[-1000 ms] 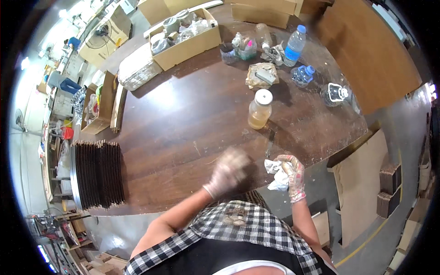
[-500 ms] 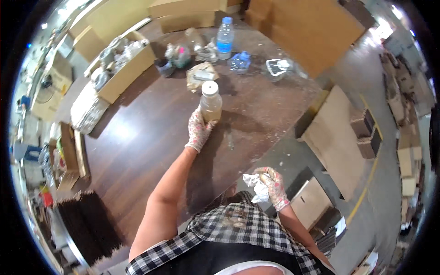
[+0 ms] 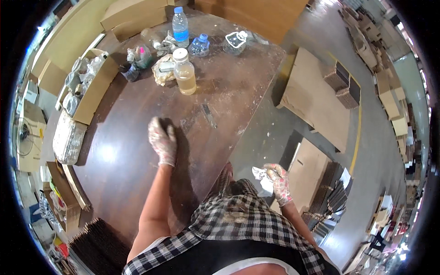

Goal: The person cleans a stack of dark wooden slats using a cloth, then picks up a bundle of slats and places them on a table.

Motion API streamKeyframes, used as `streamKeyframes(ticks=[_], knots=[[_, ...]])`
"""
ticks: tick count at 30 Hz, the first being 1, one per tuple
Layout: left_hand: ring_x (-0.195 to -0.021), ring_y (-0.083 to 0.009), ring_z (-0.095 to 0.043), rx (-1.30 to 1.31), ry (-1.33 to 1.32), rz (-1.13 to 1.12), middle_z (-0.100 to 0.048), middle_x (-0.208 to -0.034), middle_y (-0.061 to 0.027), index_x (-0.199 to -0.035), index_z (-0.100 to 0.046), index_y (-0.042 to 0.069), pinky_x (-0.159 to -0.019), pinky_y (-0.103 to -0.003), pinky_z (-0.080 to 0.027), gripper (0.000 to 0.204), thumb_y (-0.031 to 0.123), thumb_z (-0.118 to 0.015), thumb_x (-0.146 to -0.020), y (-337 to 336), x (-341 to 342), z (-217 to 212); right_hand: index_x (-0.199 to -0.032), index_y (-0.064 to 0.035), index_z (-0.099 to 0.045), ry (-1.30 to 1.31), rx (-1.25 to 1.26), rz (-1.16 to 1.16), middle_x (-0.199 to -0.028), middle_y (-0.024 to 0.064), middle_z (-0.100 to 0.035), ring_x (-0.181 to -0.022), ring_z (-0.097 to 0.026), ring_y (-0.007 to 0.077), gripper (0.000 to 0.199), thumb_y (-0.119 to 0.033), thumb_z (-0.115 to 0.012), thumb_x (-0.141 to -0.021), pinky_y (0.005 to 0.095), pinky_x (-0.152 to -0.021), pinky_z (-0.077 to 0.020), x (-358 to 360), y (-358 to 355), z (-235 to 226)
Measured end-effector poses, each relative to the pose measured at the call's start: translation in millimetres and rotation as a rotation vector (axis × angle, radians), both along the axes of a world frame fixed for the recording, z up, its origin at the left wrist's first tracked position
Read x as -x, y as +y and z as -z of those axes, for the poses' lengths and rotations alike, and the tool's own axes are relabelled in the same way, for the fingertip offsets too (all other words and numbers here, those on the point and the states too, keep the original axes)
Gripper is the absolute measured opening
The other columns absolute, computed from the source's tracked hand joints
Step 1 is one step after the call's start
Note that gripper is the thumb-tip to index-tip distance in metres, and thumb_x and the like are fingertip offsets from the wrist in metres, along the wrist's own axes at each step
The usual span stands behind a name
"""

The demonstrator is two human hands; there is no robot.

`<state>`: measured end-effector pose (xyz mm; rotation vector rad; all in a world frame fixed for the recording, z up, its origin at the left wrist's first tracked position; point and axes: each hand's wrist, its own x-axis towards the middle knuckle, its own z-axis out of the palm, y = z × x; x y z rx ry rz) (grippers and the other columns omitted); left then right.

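My left hand, in a white glove with a pink pattern, hovers over or rests on the brown table. It is empty, with the thumb apart from the fingers. Farther off stands an upright clear bottle with a white cap and pale yellow liquid; my hand does not touch it. Beyond the table's right edge, my right hand, gloved alike, closes on a crumpled white cloth or tissue. A thin flat blade-like tool lies on the tabletop to the right of my left hand.
At the back stand a blue-capped water bottle, a small blue bottle and a clear container. A cardboard box of crumpled plastic sits at the left. Stacked dark cardboard is near-left; flat cardboard lies right of the table.
My left hand has let go of the white-capped bottle, which now stands on the table, and has drawn back toward me. My right hand still holds the white cloth. The view has shifted.
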<state>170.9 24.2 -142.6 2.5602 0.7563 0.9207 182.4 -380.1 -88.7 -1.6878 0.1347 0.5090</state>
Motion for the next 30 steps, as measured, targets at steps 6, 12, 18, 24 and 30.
streamKeyframes(ticks=[6, 12, 18, 24, 30], knots=[[-0.113, -0.0294, -0.054, 0.283, 0.071, 0.84, -0.058, -0.119, -0.0141, -0.125, -0.055, 0.008, -0.101, -0.04, -0.041, 0.055, 0.012, -0.068, -0.072, -199.9, -5.0, -6.6, -0.107, -0.0012, -0.065, -0.002, -0.044, 0.132, -0.097, 0.0021, -0.064, -0.085, -0.058, 0.0087, 0.019, -0.008, -0.057, -0.09, 0.0222, -0.073, -0.0475, 31.4, 12.7, -18.8], [-0.109, -0.0293, -0.054, 0.232, -0.142, 0.914, -0.062, -0.111, -0.0102, -0.114, -0.06, 0.008, -0.095, -0.04, -0.041, 0.036, 0.009, -0.064, -0.078, -182.8, -3.1, -28.9, -0.103, -0.0017, -0.066, -0.544, 0.373, 0.232, -0.1, 0.0077, -0.065, -0.089, -0.06, 0.015, 0.019, -0.013, -0.06, -0.089, 0.0281, -0.081, -0.0494, 52.1, -80.5, 6.7], [-0.104, -0.0336, -0.054, 0.043, 0.141, 0.509, -0.06, -0.107, -0.0124, -0.102, -0.064, 0.009, -0.09, -0.042, -0.042, 0.023, 0.013, -0.065, -0.079, -110.9, -20.0, -18.5, -0.099, -0.0013, -0.067, -0.417, 0.18, 0.286, -0.091, 0.0053, -0.065, -0.084, -0.059, 0.0126, 0.015, -0.008, -0.059, -0.088, 0.0244, -0.077, -0.0475, 67.8, -67.9, 16.6], [-0.106, -0.0346, -0.053, 0.008, -0.041, 0.459, -0.058, -0.11, -0.0144, -0.102, -0.064, 0.006, -0.091, -0.042, -0.043, 0.023, 0.008, -0.065, -0.079, -99.7, -70.1, 0.6, -0.103, 0.0001, -0.065, -0.098, -0.119, 0.254, -0.096, 0.0055, -0.065, -0.087, -0.059, 0.0118, 0.018, -0.004, -0.057, -0.088, 0.024, -0.077, -0.0477, 49.3, -61.7, -2.9], [-0.109, -0.0335, -0.053, -0.38, 0.098, 0.528, -0.06, -0.112, -0.0121, -0.106, -0.065, 0.012, -0.091, -0.043, -0.045, 0.033, 0.001, -0.053, -0.077, -68.8, -107.0, -9.2, -0.102, 0.001, -0.065, -0.113, -0.087, 0.319, -0.098, 0.0072, -0.065, -0.088, -0.06, 0.0128, 0.017, -0.006, -0.058, -0.088, 0.0253, -0.078, -0.048, 58.9, -128.0, 49.6]])
